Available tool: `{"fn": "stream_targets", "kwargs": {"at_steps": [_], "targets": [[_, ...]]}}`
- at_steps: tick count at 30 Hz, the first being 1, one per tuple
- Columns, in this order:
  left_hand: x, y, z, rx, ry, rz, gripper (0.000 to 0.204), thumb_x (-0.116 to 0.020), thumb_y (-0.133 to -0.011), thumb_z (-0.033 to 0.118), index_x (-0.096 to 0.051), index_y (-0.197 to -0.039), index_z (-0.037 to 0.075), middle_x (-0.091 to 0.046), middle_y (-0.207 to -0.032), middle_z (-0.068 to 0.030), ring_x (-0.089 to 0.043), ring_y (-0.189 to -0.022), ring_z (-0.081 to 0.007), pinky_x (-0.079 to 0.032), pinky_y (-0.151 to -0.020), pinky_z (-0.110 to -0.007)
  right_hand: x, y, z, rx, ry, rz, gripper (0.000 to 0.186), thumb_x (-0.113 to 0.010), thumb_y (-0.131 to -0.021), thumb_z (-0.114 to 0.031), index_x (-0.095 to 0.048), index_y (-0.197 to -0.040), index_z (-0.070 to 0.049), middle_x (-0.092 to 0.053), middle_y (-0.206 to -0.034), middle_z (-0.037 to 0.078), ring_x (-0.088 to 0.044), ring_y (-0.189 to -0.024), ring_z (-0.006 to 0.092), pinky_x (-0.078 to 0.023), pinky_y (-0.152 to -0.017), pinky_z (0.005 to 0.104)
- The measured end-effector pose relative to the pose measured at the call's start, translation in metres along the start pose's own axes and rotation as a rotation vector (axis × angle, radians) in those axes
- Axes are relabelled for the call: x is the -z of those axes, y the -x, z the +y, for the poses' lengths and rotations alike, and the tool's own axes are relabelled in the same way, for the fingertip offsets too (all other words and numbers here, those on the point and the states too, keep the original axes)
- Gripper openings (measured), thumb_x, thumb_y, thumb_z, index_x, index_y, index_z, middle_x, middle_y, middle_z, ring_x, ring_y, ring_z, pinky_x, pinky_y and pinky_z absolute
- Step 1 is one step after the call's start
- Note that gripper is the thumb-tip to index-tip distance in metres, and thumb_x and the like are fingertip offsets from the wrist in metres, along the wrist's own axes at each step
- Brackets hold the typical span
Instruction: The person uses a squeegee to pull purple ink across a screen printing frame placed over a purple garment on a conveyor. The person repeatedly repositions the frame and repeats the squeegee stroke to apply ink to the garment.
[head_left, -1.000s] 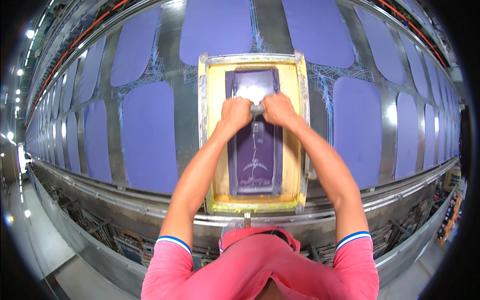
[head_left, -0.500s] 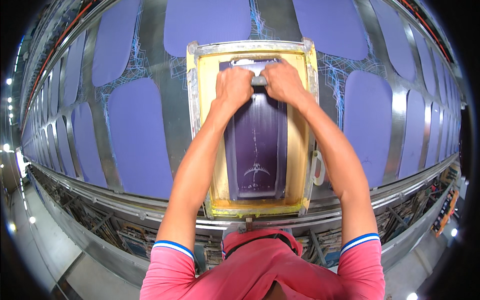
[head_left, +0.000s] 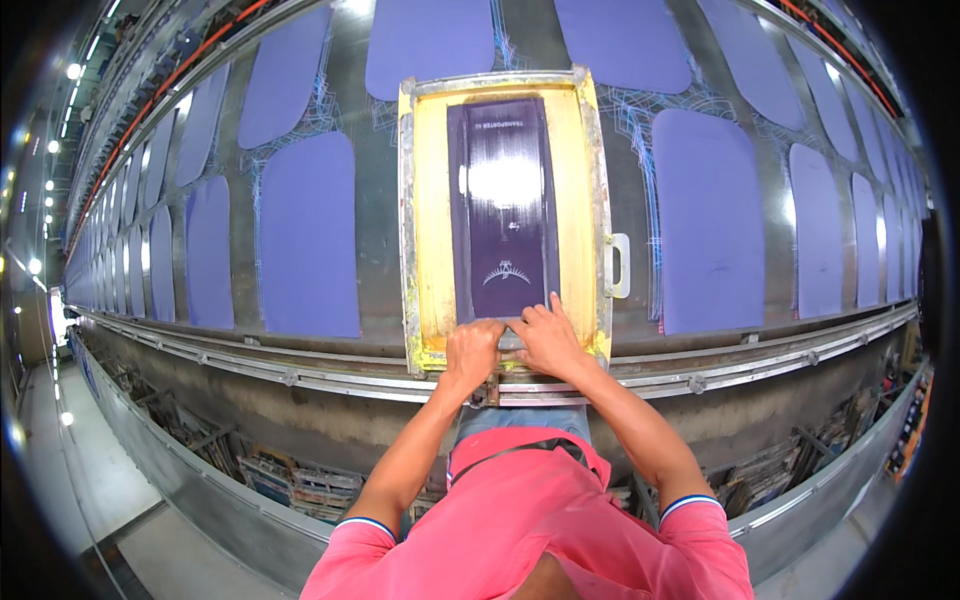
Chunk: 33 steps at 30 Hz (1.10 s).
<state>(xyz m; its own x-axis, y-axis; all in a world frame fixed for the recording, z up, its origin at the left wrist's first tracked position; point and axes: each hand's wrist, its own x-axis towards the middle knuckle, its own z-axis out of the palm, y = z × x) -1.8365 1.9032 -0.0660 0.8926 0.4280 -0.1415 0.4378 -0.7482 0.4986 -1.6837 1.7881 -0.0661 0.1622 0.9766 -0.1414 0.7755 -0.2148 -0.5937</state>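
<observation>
Now | left hand [head_left: 474, 350]: grip closed on grey handle [head_left: 511, 341] | right hand [head_left: 546, 338]: likewise, one finger extended | both at near end of yellow frame [head_left: 431, 220]

A long grey metal table [head_left: 382, 240] is stretching across the room, its ends curving away in the wide view. A metal rail [head_left: 790, 358] is running along its near edge, and an orange-red strip [head_left: 205, 47] is following its far edge. Below the near edge, stacked frames [head_left: 290, 475] are sitting behind a low grey metal panel [head_left: 200, 480]. Beyond the table's left end, small bright lamps [head_left: 73, 71] are shining in a row; pale floor [head_left: 110, 450] is showing off the near left corner.
</observation>
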Motion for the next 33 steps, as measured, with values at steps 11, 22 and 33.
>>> {"fn": "stream_targets", "kwargs": {"at_steps": [11,22,33], "targets": [[-0.009,0.012,0.002,-0.06,-0.05,0.096,0.022,-0.062,-0.069,-0.001,-0.07,-0.088,0.005,-0.073,-0.088,-0.015,-0.071,-0.084,-0.0335,-0.055,-0.073,-0.045,0.032,-0.022,0.157,-0.794,-0.172,0.692,0.036,-0.06,-0.097,-0.033,-0.069,-0.107,0.0,-0.068,-0.087,0.024,-0.063,-0.082,0.0406,-0.049,-0.08,0.0488],[0.053,0.065,-0.091,-0.081,0.04,0.331,0.028,-0.064,-0.067,-0.001,-0.071,-0.093,0.005,-0.073,-0.096,-0.0136,-0.071,-0.091,-0.0326,-0.056,-0.075,-0.045,0.014,-0.097,0.037,-0.642,-0.314,0.956,0.037,-0.062,-0.097,-0.029,-0.069,-0.086,0.005,-0.065,-0.071,0.019,-0.058,-0.062,0.0283,-0.044,-0.064,0.0447],[0.198,0.163,-0.334,-0.035,-0.039,0.175,0.029,-0.062,-0.068,-0.003,-0.072,-0.094,0.003,-0.075,-0.101,-0.0138,-0.071,-0.095,-0.0313,-0.057,-0.081,-0.044,-0.145,-0.258,-0.141,-0.703,-0.61,0.897,0.04,-0.06,-0.096,-0.025,-0.051,-0.074,0.008,-0.037,-0.06,0.01,-0.033,-0.062,0.0171,-0.033,-0.057,0.0402]]}}
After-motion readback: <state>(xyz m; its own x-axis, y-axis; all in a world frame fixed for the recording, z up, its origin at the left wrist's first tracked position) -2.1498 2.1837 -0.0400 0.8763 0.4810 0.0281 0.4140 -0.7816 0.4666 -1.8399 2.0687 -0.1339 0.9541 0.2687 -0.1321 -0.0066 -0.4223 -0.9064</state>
